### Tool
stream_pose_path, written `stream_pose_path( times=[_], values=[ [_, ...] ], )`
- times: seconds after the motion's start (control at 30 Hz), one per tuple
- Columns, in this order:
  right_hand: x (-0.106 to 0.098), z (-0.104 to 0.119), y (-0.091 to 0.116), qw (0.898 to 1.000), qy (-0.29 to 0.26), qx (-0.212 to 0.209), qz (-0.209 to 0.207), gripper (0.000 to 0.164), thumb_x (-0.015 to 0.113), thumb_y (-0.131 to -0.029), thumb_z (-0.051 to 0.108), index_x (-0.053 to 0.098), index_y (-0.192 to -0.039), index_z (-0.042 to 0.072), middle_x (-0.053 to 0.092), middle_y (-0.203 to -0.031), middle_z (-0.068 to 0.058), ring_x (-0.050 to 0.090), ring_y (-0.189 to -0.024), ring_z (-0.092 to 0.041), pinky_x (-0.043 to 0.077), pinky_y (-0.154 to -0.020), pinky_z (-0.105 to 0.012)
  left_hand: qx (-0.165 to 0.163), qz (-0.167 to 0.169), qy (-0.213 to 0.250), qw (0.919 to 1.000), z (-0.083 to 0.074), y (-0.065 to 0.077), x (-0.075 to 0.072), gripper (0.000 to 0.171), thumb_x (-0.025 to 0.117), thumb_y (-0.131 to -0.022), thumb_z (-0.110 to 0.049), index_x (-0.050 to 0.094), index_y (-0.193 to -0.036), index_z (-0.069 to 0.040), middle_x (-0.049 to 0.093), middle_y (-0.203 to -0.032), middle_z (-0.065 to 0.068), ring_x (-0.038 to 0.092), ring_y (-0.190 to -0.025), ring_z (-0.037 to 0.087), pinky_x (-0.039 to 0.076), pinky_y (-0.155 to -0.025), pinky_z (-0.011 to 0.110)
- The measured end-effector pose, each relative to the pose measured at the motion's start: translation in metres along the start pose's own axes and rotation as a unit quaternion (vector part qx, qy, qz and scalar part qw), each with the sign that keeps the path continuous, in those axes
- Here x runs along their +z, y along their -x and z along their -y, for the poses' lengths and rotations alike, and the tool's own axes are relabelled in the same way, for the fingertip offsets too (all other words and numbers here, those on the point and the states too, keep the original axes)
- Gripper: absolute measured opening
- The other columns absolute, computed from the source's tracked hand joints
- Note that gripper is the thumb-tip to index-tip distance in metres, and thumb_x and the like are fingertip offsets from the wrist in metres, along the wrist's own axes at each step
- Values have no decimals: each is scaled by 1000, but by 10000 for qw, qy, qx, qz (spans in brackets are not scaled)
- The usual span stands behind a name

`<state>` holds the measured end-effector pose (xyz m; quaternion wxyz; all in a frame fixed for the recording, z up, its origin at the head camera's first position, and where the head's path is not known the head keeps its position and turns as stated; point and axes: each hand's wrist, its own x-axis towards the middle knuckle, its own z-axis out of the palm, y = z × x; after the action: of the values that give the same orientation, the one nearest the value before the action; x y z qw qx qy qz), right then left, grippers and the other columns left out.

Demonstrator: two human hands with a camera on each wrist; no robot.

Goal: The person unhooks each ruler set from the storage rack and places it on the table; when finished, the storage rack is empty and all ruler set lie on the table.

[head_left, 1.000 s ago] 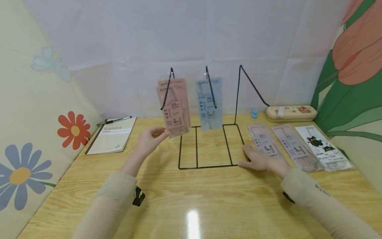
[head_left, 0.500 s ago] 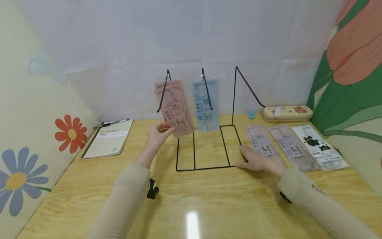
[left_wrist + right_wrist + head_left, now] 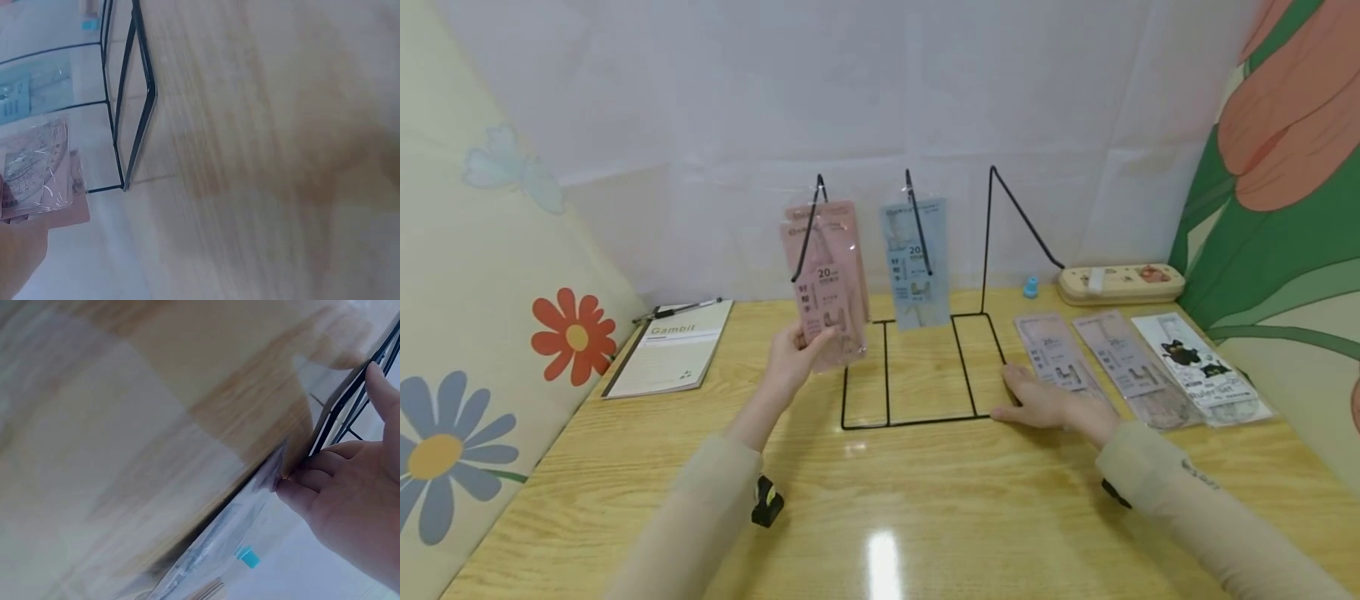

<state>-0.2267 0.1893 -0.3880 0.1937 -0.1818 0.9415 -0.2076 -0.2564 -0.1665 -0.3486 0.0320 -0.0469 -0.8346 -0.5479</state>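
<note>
A black wire rack (image 3: 887, 375) with several long hooks stands on the table. Two pink ruler-set packs hang on its left hook, the front pack (image 3: 824, 312) overlapping the rear pack (image 3: 860, 258). My left hand (image 3: 792, 360) pinches the front pack low on its left edge; in the left wrist view its clear rulers (image 3: 37, 165) show through the plastic. From the middle hook hangs a blue ruler-set pack (image 3: 901, 279). My right hand (image 3: 1047, 402) holds the right side of the rack's base, thumb at the front corner, fingers along the side bar (image 3: 340, 406).
Right of the rack lie two pinkish ruler packs (image 3: 1060, 354) (image 3: 1138, 371) and a white ruler set (image 3: 1206, 367). Behind them are a beige pencil case (image 3: 1123, 285) and a small blue object (image 3: 1031, 287). A notebook (image 3: 670, 354) with a pen (image 3: 677, 309) lies at left.
The front pink pack first swings right with my left hand, then comes back left and nearer, hanging lower and straighter. My right hand stays on the rack's base.
</note>
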Motion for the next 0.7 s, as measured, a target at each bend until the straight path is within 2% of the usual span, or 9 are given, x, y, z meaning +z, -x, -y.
stream_pose_path(
  times=[0.13, 0.3, 0.47, 0.6, 0.7],
  values=[
    [0, 1, 0, 10000, -8, 40, 18, 88, 51, -95, 44, 5, -146, -12, 2, -153, -32, 4, -143, -45, 8, -118, -54, -33, -3, 30, 10000, 1, 17, -3, 42, 59, -92, -34, 59, -122, -4, 66, -117, 18, 67, -92, 11, 55, -80, 22],
    [0, 2, 1, 10000, -17, 34, 32, 87, 51, -95, 43, 7, -146, -12, 3, -153, -32, 4, -143, -45, 8, -118, -55, 34, -44, 207, 9998, 9, 43, -4, 38, 62, -91, -26, 63, -118, 0, 67, -111, 19, 68, -85, 3, 56, -78, 20],
    [-1, 1, 2, 10000, -83, -19, 48, 87, 50, -96, 43, 6, -146, -12, 2, -153, -32, 3, -143, -45, 7, -117, -55, 432, -21, 453, 9980, 14, 69, -8, 29, 63, -90, -13, 64, -110, 8, 69, -102, 21, 69, -78, 1, 57, -73, 22],
    [-1, 1, 2, 10000, -76, -46, 45, 87, 50, -96, 43, 6, -146, -13, 1, -153, -32, 2, -142, -46, 7, -117, -56, 801, 46, 637, 9947, 16, 91, -14, 26, 63, -89, -5, 62, -105, 15, 74, -90, -2, 69, -77, 0, 57, -70, 21],
    [-2, 2, 2, 10000, -67, -17, 68, 87, 50, -95, 43, 5, -146, -12, 1, -153, -32, 2, -143, -45, 6, -117, -55, 961, 53, 658, 9932, 16, 106, -20, 24, 62, -88, -2, 61, -103, 17, 71, -86, -19, 69, -78, 1, 57, -70, 20]
  ],
)
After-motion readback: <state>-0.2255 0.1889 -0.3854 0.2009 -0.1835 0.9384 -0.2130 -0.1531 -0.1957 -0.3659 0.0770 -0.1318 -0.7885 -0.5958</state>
